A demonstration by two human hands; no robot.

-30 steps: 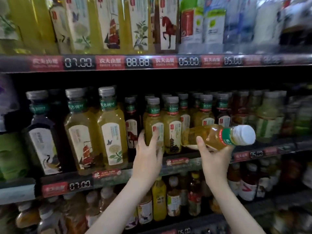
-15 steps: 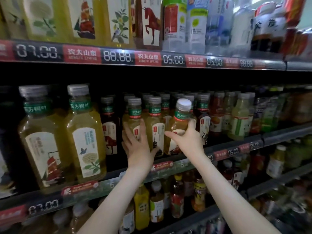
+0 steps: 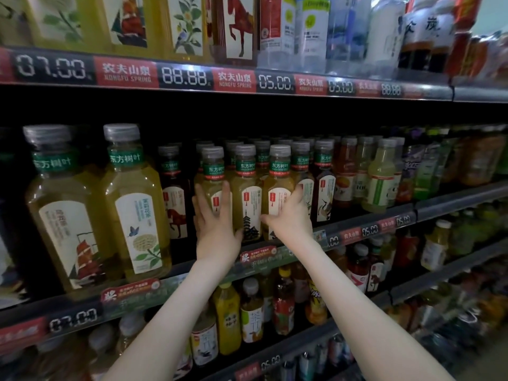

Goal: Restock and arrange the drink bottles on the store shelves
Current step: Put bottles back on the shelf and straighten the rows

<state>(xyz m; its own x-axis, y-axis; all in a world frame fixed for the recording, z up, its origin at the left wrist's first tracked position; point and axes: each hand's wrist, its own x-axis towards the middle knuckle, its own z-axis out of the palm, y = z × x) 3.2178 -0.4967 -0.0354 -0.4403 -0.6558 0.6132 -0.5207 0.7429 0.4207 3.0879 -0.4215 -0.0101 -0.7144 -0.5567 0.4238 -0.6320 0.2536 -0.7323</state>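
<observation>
The left hand [image 3: 214,226] lies with straight, spread fingers against a small clear plastic bottle of yellow tea with a grey cap [image 3: 213,171], thumb up its right side, not closed round it. The right hand [image 3: 291,215] grips a matching grey-capped yellow tea bottle with a white label [image 3: 278,185], thumb on the label front and fingers curled round the right side. That bottle stands upright at the front edge of the dark metal middle shelf [image 3: 453,200]. Between the two held bottles, just beside each, stands a yellow tea bottle with a black pagoda label [image 3: 248,204]. Toward the shelf's left end come a dark tea bottle with a red horse label [image 3: 172,199] and a large yellow bottle with a butterfly label [image 3: 136,210]. Just right of the right hand stands a dark bottle with a crane label [image 3: 325,193]
</observation>
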